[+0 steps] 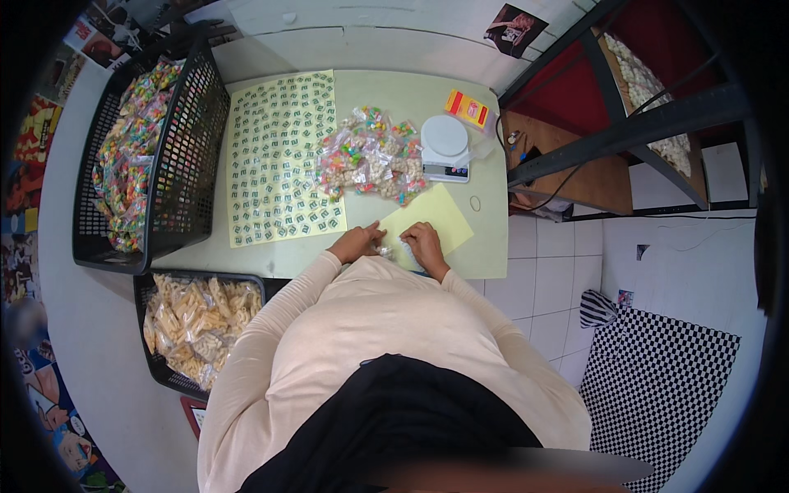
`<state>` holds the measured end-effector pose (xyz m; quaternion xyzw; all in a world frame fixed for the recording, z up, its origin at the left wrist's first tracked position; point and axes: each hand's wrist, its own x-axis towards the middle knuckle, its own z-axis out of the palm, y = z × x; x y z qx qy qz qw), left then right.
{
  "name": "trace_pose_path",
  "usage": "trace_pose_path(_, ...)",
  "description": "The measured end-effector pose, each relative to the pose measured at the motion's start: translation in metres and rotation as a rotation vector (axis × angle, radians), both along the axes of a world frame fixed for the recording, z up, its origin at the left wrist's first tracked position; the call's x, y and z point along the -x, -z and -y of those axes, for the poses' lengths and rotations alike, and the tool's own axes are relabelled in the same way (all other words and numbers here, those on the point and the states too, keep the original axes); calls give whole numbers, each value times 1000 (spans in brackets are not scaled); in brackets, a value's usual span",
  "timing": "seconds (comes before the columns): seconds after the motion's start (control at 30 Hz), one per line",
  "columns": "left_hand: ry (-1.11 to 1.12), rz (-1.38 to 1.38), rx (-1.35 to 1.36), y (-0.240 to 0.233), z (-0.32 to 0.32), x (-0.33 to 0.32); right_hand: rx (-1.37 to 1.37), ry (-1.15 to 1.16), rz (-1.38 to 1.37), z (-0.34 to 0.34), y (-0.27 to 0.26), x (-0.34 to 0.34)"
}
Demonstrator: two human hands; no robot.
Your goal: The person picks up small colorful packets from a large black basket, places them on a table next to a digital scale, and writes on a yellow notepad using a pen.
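Observation:
At the table's near edge, my left hand (360, 243) is bent with its fingertips close to a small transparent packet (386, 251) of pale pieces. Whether it grips the packet is hard to see. My right hand (425, 246) pinches the top of a narrow whitish strip (407, 249), whose kind is unclear. Beneath the hands lies a plain yellow sheet (447, 215). Just beyond them is a heap of transparent packets (373, 160) with pale and brightly coloured pieces. To its left, a large yellow sheet (283, 160) carries rows of round transparent stickers with dark marks.
A white kitchen scale (445, 145), a yellow-and-red pack (468, 110) and a rubber band (474, 203) are on the table's right. A tall black basket (185, 148) holds colourful packets; a lower black crate (148, 363) holds pale snack packets. Right stands a metal-framed shelf (579, 166).

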<state>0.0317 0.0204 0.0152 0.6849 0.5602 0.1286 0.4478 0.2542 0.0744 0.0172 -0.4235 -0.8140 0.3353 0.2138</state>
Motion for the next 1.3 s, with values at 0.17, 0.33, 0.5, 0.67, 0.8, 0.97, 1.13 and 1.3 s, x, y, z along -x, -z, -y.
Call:
trace_pose_path(0.17, 51, -17, -14, -3, -3, 1, 67, 101, -8, 3, -1, 3)
trace_pose_path(0.33, 72, 5, -14, 2, -1, 3, -90, 10, 37, 3, -6, 4)
trace_pose_path(0.5, 75, 7, -18, 2, -3, 4, -277, -126, 277, 3, -4, 7)
trace_pose_path(0.67, 27, 11, -20, -7, -2, 1, -225, -136, 438, 3, -1, 12)
trace_pose_path(0.8, 3, 36, -85, -4, -2, 0, 269, 61, 158, -13, 1, 11)
trace_pose_path(0.97, -206, 294, 58, -8, -10, 1, 790, 271, -345, -28, -3, 0)
trace_pose_path(1.13, -347, 559, 139, -62, -26, -5, 789, 214, -537, -26, -49, 13)
trace_pose_path(1.3, -486, 537, -1, -75, -42, -11, 607, 136, -660, -22, -63, 24)
